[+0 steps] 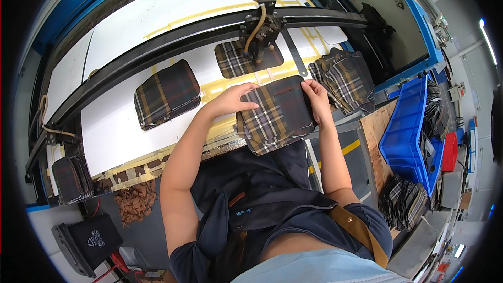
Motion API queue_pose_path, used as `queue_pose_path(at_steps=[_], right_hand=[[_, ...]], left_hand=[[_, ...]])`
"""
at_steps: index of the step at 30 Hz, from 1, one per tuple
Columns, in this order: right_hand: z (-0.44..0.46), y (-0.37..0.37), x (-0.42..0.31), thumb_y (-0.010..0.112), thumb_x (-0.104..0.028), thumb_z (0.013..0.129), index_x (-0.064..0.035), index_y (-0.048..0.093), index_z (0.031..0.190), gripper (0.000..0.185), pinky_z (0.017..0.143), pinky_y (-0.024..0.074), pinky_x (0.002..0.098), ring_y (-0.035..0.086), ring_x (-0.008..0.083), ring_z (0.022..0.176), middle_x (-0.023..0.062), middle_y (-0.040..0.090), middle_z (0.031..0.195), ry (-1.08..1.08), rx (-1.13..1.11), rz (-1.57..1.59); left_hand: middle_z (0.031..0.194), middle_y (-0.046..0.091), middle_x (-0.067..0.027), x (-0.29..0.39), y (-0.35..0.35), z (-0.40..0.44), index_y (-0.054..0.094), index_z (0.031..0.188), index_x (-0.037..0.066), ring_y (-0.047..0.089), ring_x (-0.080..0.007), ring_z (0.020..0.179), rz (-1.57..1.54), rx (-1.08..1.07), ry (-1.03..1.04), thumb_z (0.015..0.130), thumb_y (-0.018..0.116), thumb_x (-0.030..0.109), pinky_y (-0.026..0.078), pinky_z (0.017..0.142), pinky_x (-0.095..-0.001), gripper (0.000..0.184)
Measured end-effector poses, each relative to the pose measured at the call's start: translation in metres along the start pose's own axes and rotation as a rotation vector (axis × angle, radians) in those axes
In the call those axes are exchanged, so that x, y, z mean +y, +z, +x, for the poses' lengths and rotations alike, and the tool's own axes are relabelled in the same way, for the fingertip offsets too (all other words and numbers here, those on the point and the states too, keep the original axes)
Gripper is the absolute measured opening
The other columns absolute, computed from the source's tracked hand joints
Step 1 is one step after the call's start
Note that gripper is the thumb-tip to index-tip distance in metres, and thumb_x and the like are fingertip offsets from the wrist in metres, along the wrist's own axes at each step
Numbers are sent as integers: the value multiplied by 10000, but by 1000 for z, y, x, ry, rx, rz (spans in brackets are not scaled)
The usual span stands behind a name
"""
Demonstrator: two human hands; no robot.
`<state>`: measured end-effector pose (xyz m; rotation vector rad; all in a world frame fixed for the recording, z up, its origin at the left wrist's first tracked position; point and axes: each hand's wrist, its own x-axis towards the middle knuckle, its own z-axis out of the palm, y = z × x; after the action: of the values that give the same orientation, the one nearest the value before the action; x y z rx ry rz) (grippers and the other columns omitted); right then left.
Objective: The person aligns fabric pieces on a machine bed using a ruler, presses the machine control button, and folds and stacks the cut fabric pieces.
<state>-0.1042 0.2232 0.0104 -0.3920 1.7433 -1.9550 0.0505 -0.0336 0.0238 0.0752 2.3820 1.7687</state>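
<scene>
Between my two hands is a stack of plaid fabric pieces (277, 115), dark with tan and white checks and rounded corners. My left hand (234, 99) grips the stack's left edge, thumb and fingers closed over it. At the upper right corner my right hand (316, 97) pinches the edge. Just beyond the stack, a single-looking plaid piece (236, 60) lies on the white machine bed under the cutting head (260, 34). To the left rests another plaid stack (168, 93) on the bed. Right of my hands sits a fanned plaid pile (346, 78).
A black gantry rail (173, 43) crosses above the bed (118, 136). More plaid pieces (72, 178) stand at the lower left. A blue crate (401, 131) and another plaid pile (402, 202) are at right. Brown scraps (135, 203) hang below the bed near a black bin (89, 241).
</scene>
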Motion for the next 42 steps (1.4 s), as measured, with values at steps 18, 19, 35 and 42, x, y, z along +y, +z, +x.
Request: queue_pose_path(at_steps=[18, 19, 35, 42], right_hand=[[-2, 3, -3, 600, -114, 962, -13, 634, 969, 108, 659, 448, 189, 565, 36, 721, -16, 646, 836, -20, 7, -27], [-2, 3, -3, 600, -113, 962, -11, 634, 970, 107, 659, 449, 189, 566, 37, 720, -15, 647, 837, -18, 3, -22], [0, -1, 5, 596, -109, 965, -21, 639, 945, 100, 654, 433, 189, 548, 29, 712, -31, 635, 816, -59, -2, -23], [0, 0, 6, 593, -106, 967, -26, 641, 942, 96, 656, 438, 188, 555, 28, 717, -27, 640, 817, -66, 7, -26]], left_hand=[[1348, 476, -165, -19, -36, 4, 489, 1356, 63, 460, -282, 1258, -360, 810, -29, 901, 659, 290, 380, 1025, -393, 536], [1337, 486, -158, -14, -39, 2, 505, 1346, 60, 481, -265, 1234, -399, 798, -44, 907, 651, 303, 404, 997, -379, 522], [1330, 543, -111, 32, -55, -39, 607, 1244, 86, 617, -255, 1033, 438, 941, 52, 837, 635, -2, 501, 849, -313, 418], [1339, 505, -55, 30, -71, -176, 585, 1301, 57, 527, -96, 1001, 260, 1064, 96, 858, 584, -85, 446, 813, -209, 465]])
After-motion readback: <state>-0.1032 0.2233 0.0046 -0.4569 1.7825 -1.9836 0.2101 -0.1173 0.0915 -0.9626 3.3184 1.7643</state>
